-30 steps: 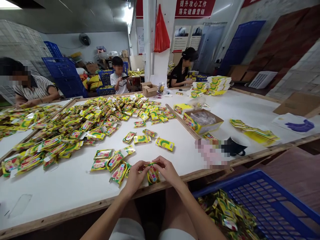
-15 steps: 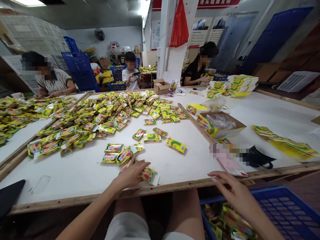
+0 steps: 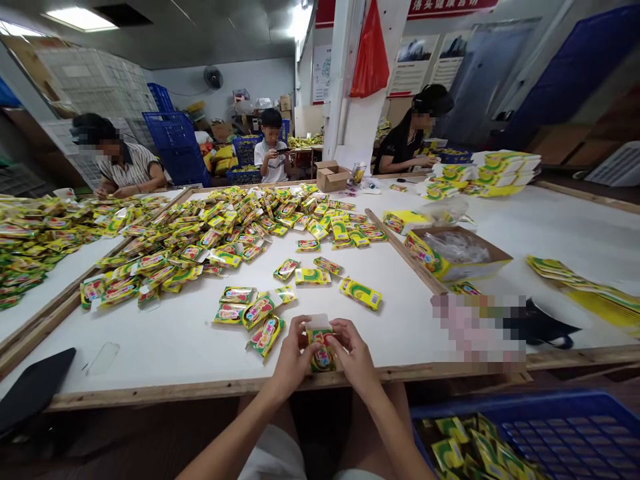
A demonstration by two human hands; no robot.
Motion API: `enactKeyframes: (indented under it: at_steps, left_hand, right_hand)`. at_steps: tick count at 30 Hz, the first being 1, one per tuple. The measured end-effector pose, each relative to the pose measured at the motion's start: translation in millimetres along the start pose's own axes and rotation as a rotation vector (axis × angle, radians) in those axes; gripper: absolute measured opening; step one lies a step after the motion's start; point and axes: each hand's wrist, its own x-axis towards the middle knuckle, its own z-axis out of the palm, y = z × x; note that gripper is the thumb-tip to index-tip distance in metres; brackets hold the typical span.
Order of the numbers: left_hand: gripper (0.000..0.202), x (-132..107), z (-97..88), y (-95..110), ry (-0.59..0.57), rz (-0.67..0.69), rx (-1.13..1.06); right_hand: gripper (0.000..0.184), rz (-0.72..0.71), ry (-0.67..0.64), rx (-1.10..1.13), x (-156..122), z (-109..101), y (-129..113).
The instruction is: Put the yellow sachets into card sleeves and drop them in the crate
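Left hand: pinches packet at left edge, thumb on front
Right hand: mirrors, pinching right edge
Blue crate: heaped packets
Open carton: clear plastic

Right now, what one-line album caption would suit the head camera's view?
Left hand and right hand hold a small flap-open carton at the white table, a heap of cartons beyond.

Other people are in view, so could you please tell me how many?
3: a person in stripes at left, a person in white beyond the packet pile, and a person in black right of the pillar. Others could be hidden.
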Motion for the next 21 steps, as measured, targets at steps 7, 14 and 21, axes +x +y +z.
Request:
enactKeyframes:
  at_steps: [7,14,21]
  left_hand:
    - [0.022,8.7,-2.9,-2.5,-0.054,0.003,0.037]
    - [0.015,16.4,-3.3,-5.5,0.002,0.068,0.142]
    - [0.022,14.6,1.5,-0.5,0.094,0.156,0.12]
  right_hand:
    - [0.024,0.026,-0.11,-0.037,5.2,-16.6,0.1]
    - [0.021,-0.04,-0.173,-0.165,25.2,-16.8,-1.5]
    - [0.024,-0.048,-0.043,-0.014,18.3,-8.0,0.6]
